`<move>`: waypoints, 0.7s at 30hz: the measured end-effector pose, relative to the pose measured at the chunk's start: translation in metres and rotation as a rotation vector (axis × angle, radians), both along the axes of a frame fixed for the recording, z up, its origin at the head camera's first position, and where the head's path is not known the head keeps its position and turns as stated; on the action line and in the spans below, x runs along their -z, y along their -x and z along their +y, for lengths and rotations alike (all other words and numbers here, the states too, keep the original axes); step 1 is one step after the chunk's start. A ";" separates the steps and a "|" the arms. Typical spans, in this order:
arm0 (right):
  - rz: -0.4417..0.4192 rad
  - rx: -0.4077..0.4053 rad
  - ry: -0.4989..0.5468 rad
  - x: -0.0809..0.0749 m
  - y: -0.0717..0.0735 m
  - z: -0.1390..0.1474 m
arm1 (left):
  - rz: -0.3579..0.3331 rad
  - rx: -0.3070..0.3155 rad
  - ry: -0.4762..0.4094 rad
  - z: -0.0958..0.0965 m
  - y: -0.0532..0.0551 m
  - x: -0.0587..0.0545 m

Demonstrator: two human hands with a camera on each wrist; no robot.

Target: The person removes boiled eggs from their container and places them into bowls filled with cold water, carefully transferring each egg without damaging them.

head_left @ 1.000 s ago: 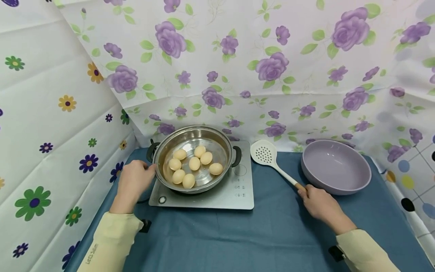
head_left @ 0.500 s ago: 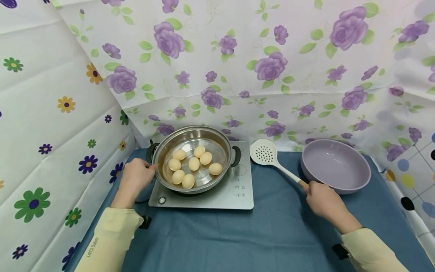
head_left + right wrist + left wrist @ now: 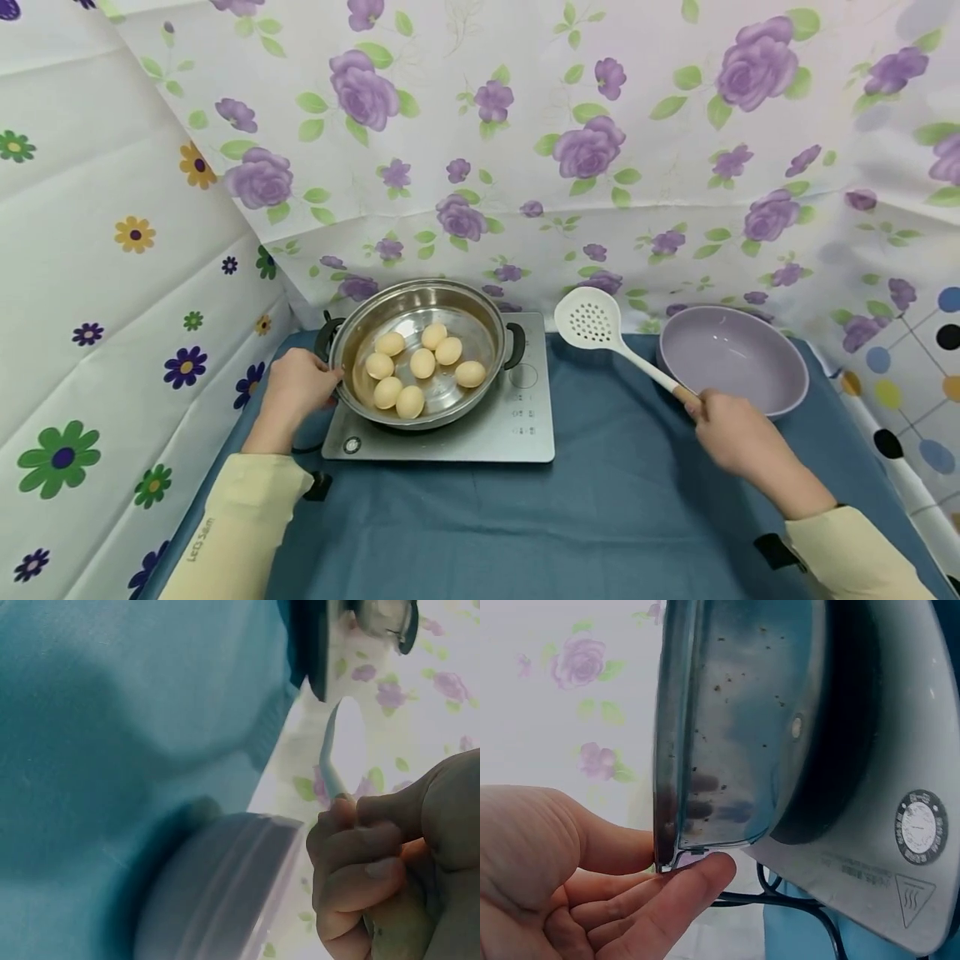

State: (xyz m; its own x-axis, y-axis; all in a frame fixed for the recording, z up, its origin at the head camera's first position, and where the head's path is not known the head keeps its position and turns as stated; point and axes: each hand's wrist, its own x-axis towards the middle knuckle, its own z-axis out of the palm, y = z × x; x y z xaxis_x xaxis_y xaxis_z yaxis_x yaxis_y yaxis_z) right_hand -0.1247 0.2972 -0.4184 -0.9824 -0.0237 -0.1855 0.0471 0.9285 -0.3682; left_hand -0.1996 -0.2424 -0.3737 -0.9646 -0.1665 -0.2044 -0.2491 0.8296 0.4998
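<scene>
My left hand [image 3: 298, 385] holds the steel pot [image 3: 360, 385] at its left side. In the left wrist view the thumb lies at the rim and the fingers curl beneath it. Several pale yellow eggs [image 3: 422, 363] lie inside the pot, apparently in shallow water. My right hand [image 3: 738, 433] grips the wooden handle end of a white slotted skimmer [image 3: 588, 319]. The skimmer's perforated head points up and left, between the pot and the bowl. In the right wrist view it is seen edge-on beyond the curled fingers.
The pot stands on a silver induction cooktop [image 3: 450, 448], its cord at the left. A lilac bowl [image 3: 731, 354] sits on the blue tablecloth [image 3: 525, 533] at the right. Flowered sheets [image 3: 525, 208] hang close behind and at the left.
My right hand has moved right and lifted the skimmer, whose head now stands clear of the cloth. The left hand keeps its place at the pot. The view has shifted slightly.
</scene>
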 end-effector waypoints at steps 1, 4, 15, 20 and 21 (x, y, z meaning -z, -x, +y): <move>-0.001 -0.001 0.007 -0.002 0.000 0.000 | -0.001 -0.004 -0.010 -0.001 0.001 0.000; 0.022 0.000 0.017 -0.009 0.000 0.000 | -0.006 -0.013 -0.039 -0.003 0.003 -0.001; 0.085 0.018 0.023 -0.035 0.005 0.000 | -0.036 -0.035 -0.070 -0.001 0.011 -0.005; 0.131 0.016 0.016 -0.044 0.009 -0.003 | -0.049 -0.039 -0.054 -0.001 0.012 -0.006; 0.146 0.016 0.015 -0.046 0.011 -0.004 | -0.045 -0.041 -0.049 -0.002 0.013 -0.006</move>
